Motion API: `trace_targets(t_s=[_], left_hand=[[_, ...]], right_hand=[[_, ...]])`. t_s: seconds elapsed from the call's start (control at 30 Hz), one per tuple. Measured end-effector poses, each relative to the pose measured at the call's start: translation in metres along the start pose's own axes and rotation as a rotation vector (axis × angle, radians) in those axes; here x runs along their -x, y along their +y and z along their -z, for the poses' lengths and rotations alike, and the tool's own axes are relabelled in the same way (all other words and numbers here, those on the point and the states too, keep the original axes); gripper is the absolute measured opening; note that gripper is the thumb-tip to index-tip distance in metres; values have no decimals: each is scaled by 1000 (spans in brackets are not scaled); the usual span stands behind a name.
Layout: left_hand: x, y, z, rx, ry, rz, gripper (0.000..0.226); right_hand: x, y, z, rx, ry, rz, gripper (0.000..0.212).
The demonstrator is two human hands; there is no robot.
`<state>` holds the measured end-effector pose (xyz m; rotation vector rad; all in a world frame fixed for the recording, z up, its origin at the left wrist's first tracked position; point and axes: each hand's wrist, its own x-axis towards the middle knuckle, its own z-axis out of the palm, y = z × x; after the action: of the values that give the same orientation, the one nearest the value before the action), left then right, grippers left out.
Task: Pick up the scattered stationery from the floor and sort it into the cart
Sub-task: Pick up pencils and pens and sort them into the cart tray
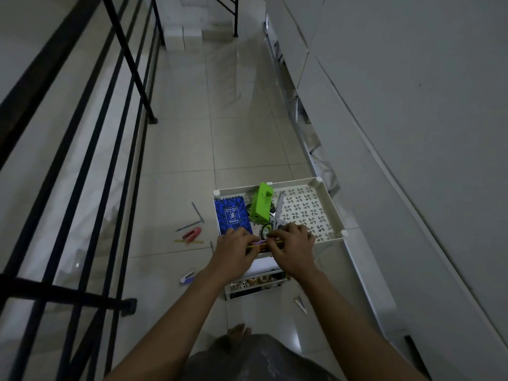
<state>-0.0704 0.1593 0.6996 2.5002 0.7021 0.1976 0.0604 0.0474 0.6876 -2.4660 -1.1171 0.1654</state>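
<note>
Head view: the left hand (238,250) and the right hand (292,247) meet over the near edge of the white cart (327,204). Both have their fingers curled round a small bunch of pens (261,243), thin sticks in yellow and pink. The hands touch each other at the bunch.

The pens look light, hard and a bit slippery, so they could roll away if dropped. Holding them in the middle, all together, seems the safest way.

In the top tray lie a blue notebook (232,214), a green stapler (262,202) and scissors (278,213). The right side of the tray has only its little holes showing. A lower shelf peeks out under the hands, with what look like tape rolls (257,281).

More things wait on the floor (178,160). To the left lie a red stapler (192,233) and thin pens. A small purple thing (187,277) lies near the left wrist. Something pointy and pale (301,305) lies by the right arm. A black railing (82,160) runs down the left.
</note>
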Motion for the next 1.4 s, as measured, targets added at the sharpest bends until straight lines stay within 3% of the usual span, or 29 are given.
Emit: trace_targets(t_s=[0.2, 0.33, 0.5, 0.6, 0.8, 1.0, 1.13, 1.23, 1.4], left_hand=[[5, -9, 11, 186, 178, -106, 12], [4, -27, 39, 287, 312, -25, 11], [7, -56, 70, 505, 251, 124, 18], [22, -66, 81, 576, 301, 230, 19], [70, -88, 95, 547, 316, 307, 16], [125, -98, 92, 519, 160, 365, 10], [163, -107, 90, 502, 77, 367, 8], [185, -115, 95, 508, 75, 397, 10], [193, -128, 101, 542, 88, 433, 12]], right_hand=[[-5, -13, -6, -19, 85, -36, 36], [-11, -29, -5, -79, 126, -38, 40], [-15, -66, -4, -188, 133, 27, 28], [-8, -92, -8, -341, 128, 122, 28], [15, -138, -13, -455, -18, 203, 16], [69, -153, -32, -437, -198, 144, 14], [101, -157, -49, -433, -343, -9, 13], [115, -168, -55, -441, -461, -89, 18], [123, -184, -63, -365, -563, -37, 21]])
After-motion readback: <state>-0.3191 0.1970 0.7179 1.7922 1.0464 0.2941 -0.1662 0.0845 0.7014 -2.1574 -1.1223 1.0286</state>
